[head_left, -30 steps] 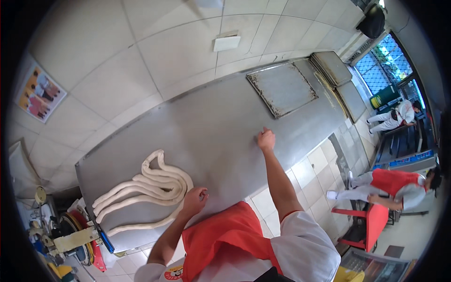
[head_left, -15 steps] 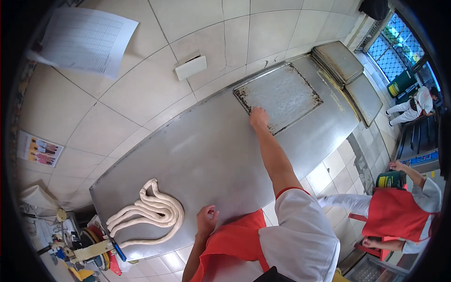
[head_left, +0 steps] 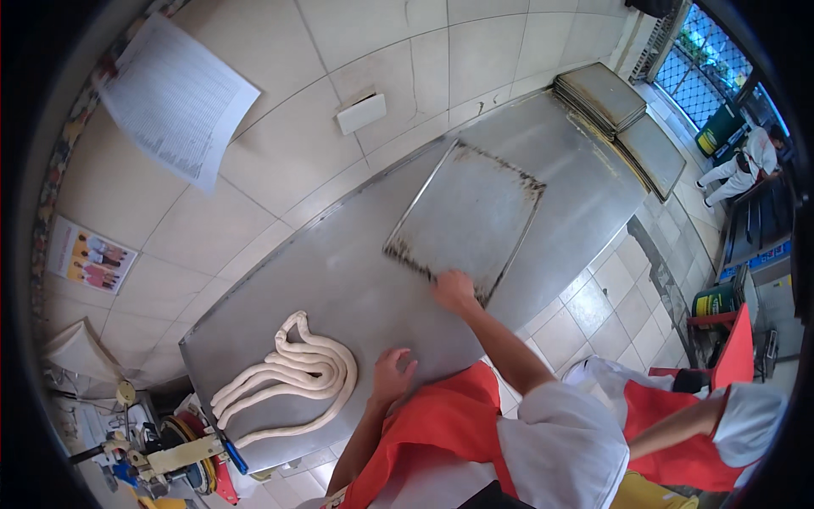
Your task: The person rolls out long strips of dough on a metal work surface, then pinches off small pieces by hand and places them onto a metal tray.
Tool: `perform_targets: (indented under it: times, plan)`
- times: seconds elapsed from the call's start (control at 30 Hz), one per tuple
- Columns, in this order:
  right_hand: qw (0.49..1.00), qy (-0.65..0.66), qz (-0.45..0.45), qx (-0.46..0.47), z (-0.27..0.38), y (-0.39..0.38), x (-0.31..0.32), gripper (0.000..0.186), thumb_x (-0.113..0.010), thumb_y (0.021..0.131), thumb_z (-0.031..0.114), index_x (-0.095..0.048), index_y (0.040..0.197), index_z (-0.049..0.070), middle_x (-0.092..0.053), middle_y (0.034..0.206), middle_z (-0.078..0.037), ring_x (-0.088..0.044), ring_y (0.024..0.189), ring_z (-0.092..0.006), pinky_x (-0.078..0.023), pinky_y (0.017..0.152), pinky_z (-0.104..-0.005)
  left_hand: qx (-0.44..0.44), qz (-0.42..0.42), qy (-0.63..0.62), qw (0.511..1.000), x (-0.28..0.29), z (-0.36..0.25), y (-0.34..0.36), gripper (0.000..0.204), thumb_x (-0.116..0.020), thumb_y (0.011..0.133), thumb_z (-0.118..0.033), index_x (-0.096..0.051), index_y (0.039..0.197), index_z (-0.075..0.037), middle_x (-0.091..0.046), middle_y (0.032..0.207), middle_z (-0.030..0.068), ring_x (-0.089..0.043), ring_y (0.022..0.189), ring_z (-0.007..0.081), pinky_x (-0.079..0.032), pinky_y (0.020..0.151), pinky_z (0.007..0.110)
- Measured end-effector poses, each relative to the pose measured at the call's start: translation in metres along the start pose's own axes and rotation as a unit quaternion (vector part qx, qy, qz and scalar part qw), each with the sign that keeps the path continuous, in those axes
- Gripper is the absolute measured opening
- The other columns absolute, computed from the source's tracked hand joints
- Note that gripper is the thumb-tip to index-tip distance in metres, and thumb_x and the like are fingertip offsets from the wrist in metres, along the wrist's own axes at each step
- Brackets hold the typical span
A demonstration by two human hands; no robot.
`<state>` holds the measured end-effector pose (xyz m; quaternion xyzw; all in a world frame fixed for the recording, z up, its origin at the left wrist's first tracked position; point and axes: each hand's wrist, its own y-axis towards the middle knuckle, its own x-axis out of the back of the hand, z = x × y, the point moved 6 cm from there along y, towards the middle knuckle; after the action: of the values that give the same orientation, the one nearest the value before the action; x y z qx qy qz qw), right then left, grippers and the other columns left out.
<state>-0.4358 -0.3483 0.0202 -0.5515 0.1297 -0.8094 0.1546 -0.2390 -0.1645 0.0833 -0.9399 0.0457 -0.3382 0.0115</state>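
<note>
Smooth steel, crusty tray, squishy-looking dough loops

So we've got a big grey metal bench (head_left: 339,271), smooth and dull-shiny, crossing the whole view at a slant. At its far right end we see stacked trays (head_left: 604,95), flat rectangles with browned surfaces. Around the middle is a single tray (head_left: 475,216), thin metal, with dark, crusty-looking patches around the rim. Over on the left lies the dough (head_left: 309,360): pale, smooth, fat ropes folded into nested loops, with loose ends. Our right hand (head_left: 455,291) has its grip closed on the single tray's near edge. Our left hand (head_left: 392,377) is loosely curled with nothing in its grip, near the dough.
</note>
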Motion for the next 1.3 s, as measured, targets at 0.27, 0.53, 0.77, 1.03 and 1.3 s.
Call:
perform_targets:
  times: [0.27,0.53,0.77,1.03,1.3]
  plan:
    - [0.872,-0.108,-0.447,-0.167,-0.093,-0.151,0.009,0.06,-0.067,0.08,0.048,-0.065,0.116,0.001,-0.064,0.109,-0.026,-0.06,0.102,-0.0432,-0.048,0.091,-0.0482,0.121,-0.053,-0.007,0.991,0.015,0.111,0.011,0.07,-0.075,0.079,-0.037,-0.052,0.13,0.005,-0.05,0.13,0.0272,-0.048,0.123,0.0413,-0.039,0.104,0.045]
    - [0.957,0.087,-0.24,-0.135,-0.116,-0.115,-0.055,0.052,-0.068,0.081,0.04,-0.069,0.109,-0.004,-0.072,0.094,-0.021,-0.068,0.093,-0.0343,-0.051,0.084,-0.0369,0.275,0.034,-0.154,0.948,-0.04,0.159,-0.014,0.097,-0.08,0.072,-0.044,-0.036,0.141,0.007,-0.034,0.142,0.0316,-0.037,0.132,0.0426,-0.035,0.109,0.044]
    - [0.912,0.236,-0.27,-0.201,-0.175,-0.121,-0.028,0.05,-0.068,0.078,0.036,-0.069,0.109,-0.003,-0.069,0.101,-0.027,-0.066,0.095,-0.0409,-0.05,0.087,-0.0417,0.267,0.08,-0.166,0.946,-0.066,0.094,-0.023,0.086,-0.08,0.075,-0.039,-0.042,0.141,0.001,-0.042,0.14,0.0247,-0.048,0.125,0.0372,-0.041,0.105,0.041]
    - [0.87,0.007,-0.477,-0.122,-0.104,-0.093,0.01,0.045,-0.07,0.083,0.026,-0.065,0.122,0.004,-0.061,0.12,-0.022,-0.058,0.113,-0.0374,-0.047,0.096,-0.044,0.211,0.159,-0.407,0.874,-0.032,0.116,-0.059,0.046,-0.064,0.093,-0.02,-0.052,0.132,0.002,-0.061,0.127,0.0118,-0.058,0.117,0.0197,-0.046,0.1,0.033]
    - [0.909,0.378,0.005,0.176,0.214,-0.039,-0.145,0.039,-0.067,0.087,0.025,-0.063,0.12,0.004,-0.068,0.108,-0.017,-0.068,0.094,-0.0289,-0.053,0.085,-0.0371,0.322,-0.095,0.103,0.936,0.1,0.168,-0.179,0.053,-0.082,0.072,-0.025,-0.062,0.117,-0.006,-0.064,0.112,0.0148,-0.06,0.108,0.0293,-0.048,0.093,0.039]
